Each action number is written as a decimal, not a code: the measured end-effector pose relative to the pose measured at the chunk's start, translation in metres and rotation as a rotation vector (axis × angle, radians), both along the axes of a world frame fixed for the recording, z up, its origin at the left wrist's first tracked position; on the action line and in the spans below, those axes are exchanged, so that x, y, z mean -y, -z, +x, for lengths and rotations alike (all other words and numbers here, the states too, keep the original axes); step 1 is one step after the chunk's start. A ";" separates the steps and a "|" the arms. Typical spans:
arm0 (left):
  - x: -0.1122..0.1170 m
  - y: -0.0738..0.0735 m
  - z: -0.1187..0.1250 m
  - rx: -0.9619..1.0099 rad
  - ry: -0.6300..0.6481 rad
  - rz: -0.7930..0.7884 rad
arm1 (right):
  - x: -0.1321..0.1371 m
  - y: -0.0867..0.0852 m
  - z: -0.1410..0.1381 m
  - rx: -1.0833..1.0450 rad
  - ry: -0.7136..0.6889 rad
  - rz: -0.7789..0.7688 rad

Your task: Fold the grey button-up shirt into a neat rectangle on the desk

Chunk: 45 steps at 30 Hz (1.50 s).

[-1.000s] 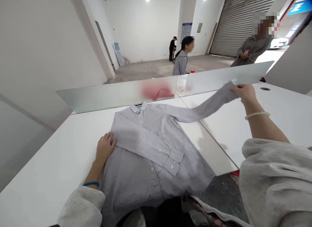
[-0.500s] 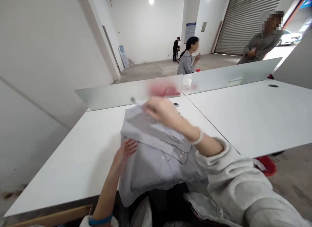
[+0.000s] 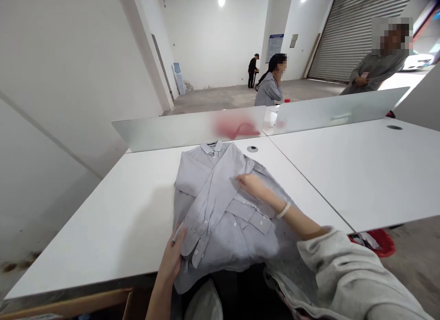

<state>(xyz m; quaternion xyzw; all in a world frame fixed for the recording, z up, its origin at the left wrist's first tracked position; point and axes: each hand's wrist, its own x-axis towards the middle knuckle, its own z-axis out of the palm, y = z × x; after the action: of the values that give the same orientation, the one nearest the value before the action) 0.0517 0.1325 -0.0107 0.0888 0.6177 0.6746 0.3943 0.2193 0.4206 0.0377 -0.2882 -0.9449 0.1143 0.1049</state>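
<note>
A light grey button-up shirt (image 3: 220, 205) lies on the white table (image 3: 113, 219), collar toward the frosted divider, both sleeves folded across its front. My left hand (image 3: 173, 258) rests at the shirt's lower left, fingers on the cuff of the sleeve that crosses down to the left. My right hand (image 3: 249, 182) lies flat on the shirt's right shoulder area, fingers spread, pressing the cloth. A bead bracelet circles my right wrist. The shirt's hem hangs over the near table edge.
A frosted glass divider (image 3: 189, 127) runs along the table's far side, with a red blur behind it. A second white table (image 3: 364, 168) adjoins on the right. A cable hole (image 3: 252, 149) sits near the collar. Three people stand beyond the divider. A red object (image 3: 374, 242) lies on the floor.
My right hand carried the right sleeve from far right across the shirt and laid it down diagonally. My left hand slid from the shirt's left side down to the cuff near the table edge.
</note>
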 end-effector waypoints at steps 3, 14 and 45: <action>-0.005 0.002 0.002 -0.160 0.017 0.006 | -0.068 0.004 0.010 0.067 0.234 0.090; -0.013 -0.004 0.001 -0.566 0.153 -0.293 | -0.146 0.034 0.027 0.167 0.427 0.079; -0.019 0.031 0.007 -1.397 0.345 -0.497 | -0.156 0.068 -0.081 0.174 0.261 0.197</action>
<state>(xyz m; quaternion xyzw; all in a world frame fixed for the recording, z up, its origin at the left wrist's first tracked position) 0.0583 0.1517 -0.0416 0.4989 0.8349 0.2315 0.0199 0.1379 0.5767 -0.0307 -0.4053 -0.9117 -0.0186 0.0646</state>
